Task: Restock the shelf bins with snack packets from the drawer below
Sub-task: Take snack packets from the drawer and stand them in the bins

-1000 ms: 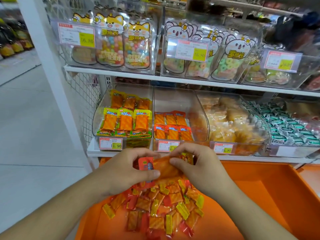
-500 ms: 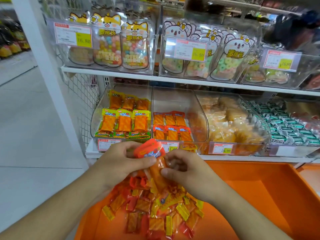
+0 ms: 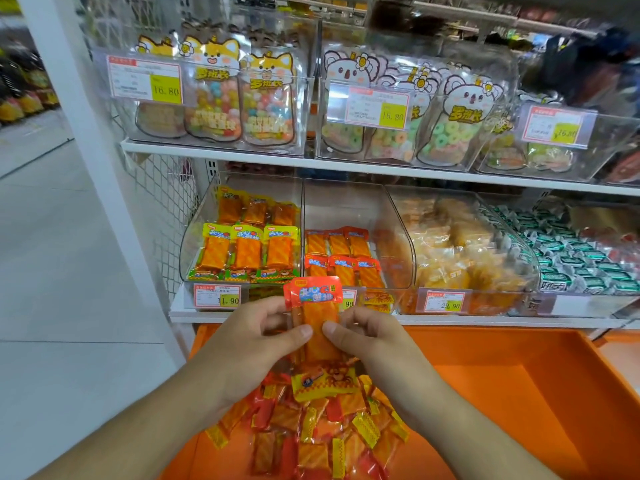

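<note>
Fingers of both hands pinch an upright red-topped packet (image 3: 316, 317) above the orange drawer (image 3: 519, 386), below clear shelf bins (image 3: 349, 209).

both hands, left hand (image 3: 258, 336) and right hand (image 3: 372, 336), hold a packet (image 3: 317, 323) upright above the drawer (image 3: 502, 393), whose loose packets (image 3: 311, 434) lie beneath, before the shelf bins (image 3: 349, 237).

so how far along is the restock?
Done: the left bin holds rows of yellow-top packets; the middle bin has two rows of red-top packets but space behind them. In hand: left hand and right hand pinch a red-top packet upright before the middle bin. Left: a pile of packets remains in the orange drawer.
</note>
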The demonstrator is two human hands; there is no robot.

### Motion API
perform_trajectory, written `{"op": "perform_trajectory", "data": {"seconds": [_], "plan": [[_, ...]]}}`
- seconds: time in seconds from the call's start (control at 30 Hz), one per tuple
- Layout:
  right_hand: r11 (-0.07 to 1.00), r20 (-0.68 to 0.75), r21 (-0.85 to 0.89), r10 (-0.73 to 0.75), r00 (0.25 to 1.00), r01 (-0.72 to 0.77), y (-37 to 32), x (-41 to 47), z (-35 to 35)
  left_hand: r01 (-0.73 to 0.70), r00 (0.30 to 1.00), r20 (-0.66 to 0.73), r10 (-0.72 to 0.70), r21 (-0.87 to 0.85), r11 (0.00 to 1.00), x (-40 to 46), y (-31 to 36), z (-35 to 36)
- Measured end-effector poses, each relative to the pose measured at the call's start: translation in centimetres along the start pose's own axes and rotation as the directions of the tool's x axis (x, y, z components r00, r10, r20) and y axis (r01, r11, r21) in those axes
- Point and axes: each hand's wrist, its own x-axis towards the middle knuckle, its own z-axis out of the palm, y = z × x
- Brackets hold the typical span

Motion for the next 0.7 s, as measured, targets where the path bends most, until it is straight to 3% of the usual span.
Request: {"op": "perform_trajectory", "data": {"seconds": [0.17, 0.37, 0.43, 0.53, 0.63, 0.7], "plan": [[0.995, 0.023, 0.100, -0.030, 0.999, 0.027, -0.2, 0.6, -0.3, -0.027, 1.000, 0.005, 0.026, 0.045, 0.999, 0.6, 0.4, 0.1], [0.987, -0.072, 0.160, 0.026, 0.997, -0.015, -0.5, 2.7, -1.3, -0.150, 0.984, -0.053, 0.173, 0.301, 0.942, 4.1, 0.7, -0.7], [0.990, -0.143, 0.139, 0.041, 0.989, -0.021, -0.9, 4.8, -2.4, -0.221, 0.952, -0.067, 0.297, 0.519, 0.826, 5.9, 0.8, -1.5], [0.996, -0.277, 0.089, 0.046, 0.960, -0.022, -1.4, 9.8, -4.3, -0.287, 0.909, 0.075, 0.411, 0.828, 0.482, 8.1, 0.7, -2.5], [0.999, -0.383, -0.012, 0.042, 0.923, -0.050, -1.9, 15.8, -5.0, -0.277, 0.922, 0.154, 0.356, 0.904, 0.326, 9.5, -0.9, -2.9], [0.992, -0.401, -0.100, 0.031, 0.916, -0.077, -1.5, 19.9, -4.8, -0.296, 0.894, 0.188, 0.407, 0.929, 0.221, 10.4, -1.9, -3.3]]}}
